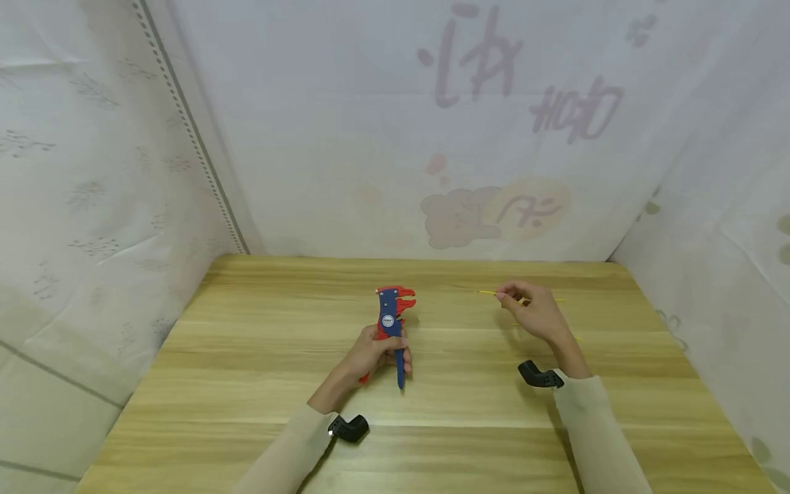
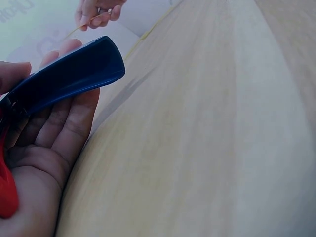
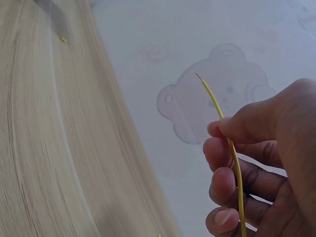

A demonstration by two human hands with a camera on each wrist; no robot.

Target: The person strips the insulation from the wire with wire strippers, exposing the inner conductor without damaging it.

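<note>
A red and blue wire stripper (image 1: 389,315) stands head-up over the left middle of the table in the head view, its red jaws apart and facing right. My left hand (image 1: 373,353) grips it by the handles, thumb across the front and fingers behind. The left wrist view shows its blue handle (image 2: 74,74) angled away from the palm. Farther right, my right hand (image 1: 535,312) pinches a thin yellow wire (image 3: 238,173) between thumb and forefinger. Bare copper (image 3: 198,76) shows at the wire's tip, which points left towards the stripper, apart from it.
The wood-grain table (image 1: 247,384) has a small yellow piece (image 3: 63,39) lying on it. Printed cloth (image 1: 345,171) hangs behind the table's back edge and along both sides. Black wrist cameras (image 1: 350,429) sit at both cuffs.
</note>
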